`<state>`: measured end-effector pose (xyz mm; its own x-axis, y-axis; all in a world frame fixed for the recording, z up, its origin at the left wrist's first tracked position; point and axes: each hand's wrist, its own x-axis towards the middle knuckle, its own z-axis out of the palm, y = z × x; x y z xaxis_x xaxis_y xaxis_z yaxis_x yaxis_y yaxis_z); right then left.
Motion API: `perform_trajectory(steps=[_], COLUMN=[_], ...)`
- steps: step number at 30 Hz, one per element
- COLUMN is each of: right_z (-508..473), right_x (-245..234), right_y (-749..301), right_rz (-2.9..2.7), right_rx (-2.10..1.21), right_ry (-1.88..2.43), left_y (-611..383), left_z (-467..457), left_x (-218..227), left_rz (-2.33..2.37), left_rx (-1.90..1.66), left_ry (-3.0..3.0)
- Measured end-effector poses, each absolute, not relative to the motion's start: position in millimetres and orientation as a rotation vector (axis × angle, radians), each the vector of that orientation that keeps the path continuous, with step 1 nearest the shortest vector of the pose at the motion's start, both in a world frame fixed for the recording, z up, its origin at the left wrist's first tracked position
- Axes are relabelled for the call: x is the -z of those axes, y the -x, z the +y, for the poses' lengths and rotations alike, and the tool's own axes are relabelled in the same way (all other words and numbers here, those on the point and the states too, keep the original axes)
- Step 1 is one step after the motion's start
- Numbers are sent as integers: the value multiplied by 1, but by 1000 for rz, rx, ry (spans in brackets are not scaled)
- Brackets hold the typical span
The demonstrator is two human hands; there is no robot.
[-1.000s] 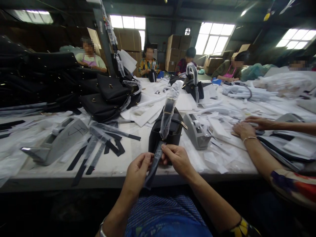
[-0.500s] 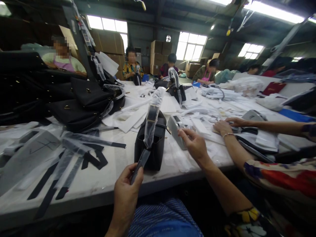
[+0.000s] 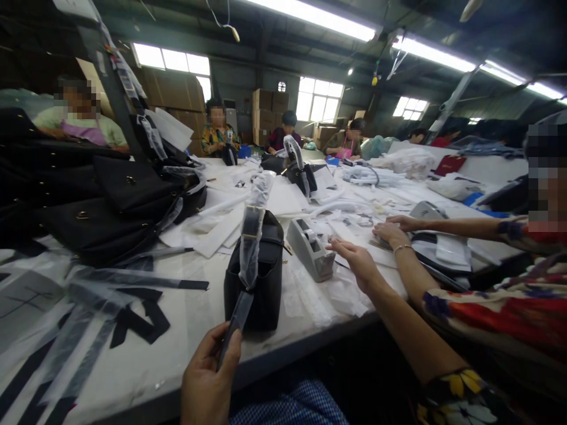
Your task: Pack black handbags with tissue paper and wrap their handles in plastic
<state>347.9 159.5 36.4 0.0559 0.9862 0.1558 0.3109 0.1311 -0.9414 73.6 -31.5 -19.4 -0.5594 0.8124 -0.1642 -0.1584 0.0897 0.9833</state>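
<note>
My left hand (image 3: 209, 369) is closed around the dark end of a bag strap (image 3: 237, 316), at the table's near edge. The strap rises over a black handbag (image 3: 268, 289) that stands upright on the table. Its upper part, with a gold buckle, is wrapped in clear plastic film. To the right of the bag stands a grey tape dispenser (image 3: 316, 260) with a roll of tape in it. My right hand (image 3: 358, 264) reaches beside the dispenser's front end with its fingers stretched out; whether the fingertips touch the tape I cannot tell.
Plastic-wrapped black straps (image 3: 101, 295) lie to the left, below a pile of black bags (image 3: 110, 218). White paper and film scraps cover the table's middle. At my right, a co-worker's hands (image 3: 392, 233) rest near a grey dispenser (image 3: 427, 211). Several people sit across the table.
The view has shifted right, so the bag and straps appear further left. My right hand's fingers have straightened near the dispenser. My left hand keeps its hold on the strap.
</note>
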Motion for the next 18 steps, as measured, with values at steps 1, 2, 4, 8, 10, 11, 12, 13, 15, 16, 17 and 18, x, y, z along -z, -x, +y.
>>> perform_trajectory(steps=[1,2,4,8,10,11,12,13,15,16,17,18], right_z=[153,148,143,141,137,133,127,120,103,94,84,75], right_x=[-36,-33,-22,7,12,10,6,1,-14,-22,-29,-35], right_y=[-350,-353,-357,-364,-364,-362,-358,-352,-334,-323,-310,-296], right_rz=[-1410,-1372,-1281,-1171,-1169,-1175,-1194,-1231,-1347,-1409,-1465,-1510], right_rx=[-900,-947,-1082,-1204,-1187,-1185,-1192,-1212,-1291,-1346,-1408,-1475], right_ry=[1335,1327,1349,1416,1414,1401,1377,1343,1246,1187,1126,1068], left_y=[-74,-74,-74,-72,-72,-72,-72,-73,-76,-77,-78,-79], left_z=[-31,-31,-31,-30,-31,-31,-31,-32,-33,-34,-34,-35], left_x=[19,18,17,17,17,17,17,17,16,16,16,16], left_rz=[1604,1611,1615,1590,1564,1548,1531,1515,1483,1473,1468,1469], left_rx=[-1591,-1599,-1607,-1599,-1578,-1567,-1560,-1560,-1570,-1573,-1574,-1572], left_ry=[-666,-675,-692,-666,-641,-626,-609,-589,-557,-555,-565,-585])
